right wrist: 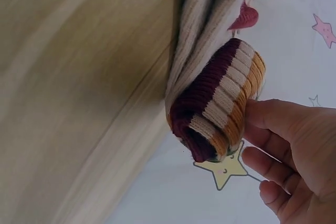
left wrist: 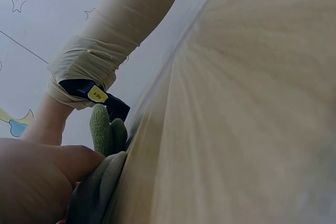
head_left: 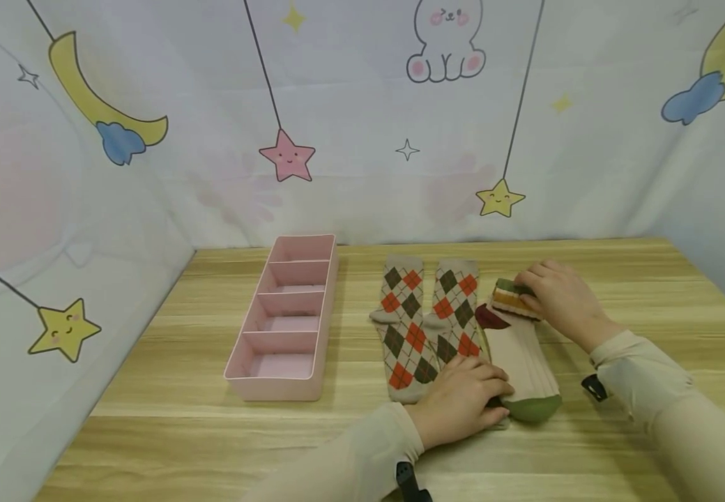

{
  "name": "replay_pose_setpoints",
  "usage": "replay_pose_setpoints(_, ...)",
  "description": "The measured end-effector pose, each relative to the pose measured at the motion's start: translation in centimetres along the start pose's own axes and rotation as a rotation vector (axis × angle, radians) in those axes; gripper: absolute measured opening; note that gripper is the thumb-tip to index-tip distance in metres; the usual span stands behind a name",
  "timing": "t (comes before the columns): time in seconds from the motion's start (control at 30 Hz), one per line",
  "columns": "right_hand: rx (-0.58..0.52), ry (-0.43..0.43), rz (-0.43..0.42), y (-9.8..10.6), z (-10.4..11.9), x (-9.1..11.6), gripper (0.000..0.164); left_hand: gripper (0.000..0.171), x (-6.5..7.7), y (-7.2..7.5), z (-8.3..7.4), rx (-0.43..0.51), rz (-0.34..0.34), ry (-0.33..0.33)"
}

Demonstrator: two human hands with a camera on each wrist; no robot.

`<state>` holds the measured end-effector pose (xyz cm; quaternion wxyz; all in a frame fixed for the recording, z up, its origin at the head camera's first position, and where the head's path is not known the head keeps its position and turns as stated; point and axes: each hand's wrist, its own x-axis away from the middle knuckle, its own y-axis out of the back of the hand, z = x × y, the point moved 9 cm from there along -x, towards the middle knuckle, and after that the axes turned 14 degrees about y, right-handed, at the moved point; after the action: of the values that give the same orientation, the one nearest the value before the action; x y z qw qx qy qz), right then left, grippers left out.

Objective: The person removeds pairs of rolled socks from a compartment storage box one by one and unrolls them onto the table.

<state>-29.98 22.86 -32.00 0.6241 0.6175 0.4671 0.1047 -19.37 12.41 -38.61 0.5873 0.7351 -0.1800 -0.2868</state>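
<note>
A cream sock pair [head_left: 525, 359] with green toes and a maroon heel lies on the table, its striped cuff [right wrist: 226, 93] rolled up at the far end. My right hand [head_left: 560, 300] pinches that rolled cuff; in the right wrist view, thumb and fingertips are at its side. My left hand [head_left: 463, 397] rests with relaxed fingers over the near end of an argyle sock [head_left: 456, 293], fingertips reaching the cream socks' edge. Green toes [left wrist: 102, 129] stand up beyond it in the left wrist view. Another argyle sock [head_left: 403, 335] lies flat to the left.
A pink organizer box [head_left: 321, 387] with several compartments stands left of the socks on the wooden table [head_left: 168, 390]. Behind the table hangs a patterned cloth backdrop [head_left: 350, 202]. A dark wrist strap [head_left: 594, 387] sits at the right sleeve.
</note>
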Motion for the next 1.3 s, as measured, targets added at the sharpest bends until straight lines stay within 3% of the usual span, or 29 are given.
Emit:
replay_pose_setpoints(0.23,-0.034,-0.048,0.053,-0.7,-0.5,0.3,0.014,0.029,0.0,-0.1,-0.1,-0.011,0.005,-0.013)
replay_pose_setpoints(0.47,-0.080,-0.097,0.158,-1.7,-0.8,0.7,0.014,0.029,0.1,0.0,-0.2,-0.018,-0.004,-0.024)
replay_pose_setpoints(0.83,-0.098,-0.118,0.320,-2.9,-0.5,0.8,0.039,0.029,0.2,0.3,-0.3,-0.049,-0.015,-0.056)
replay_pose_setpoints(1.3,-0.026,-0.085,0.241,-2.7,-0.7,0.6,0.032,0.028,0.1,0.1,-0.3,-0.052,-0.016,-0.065)
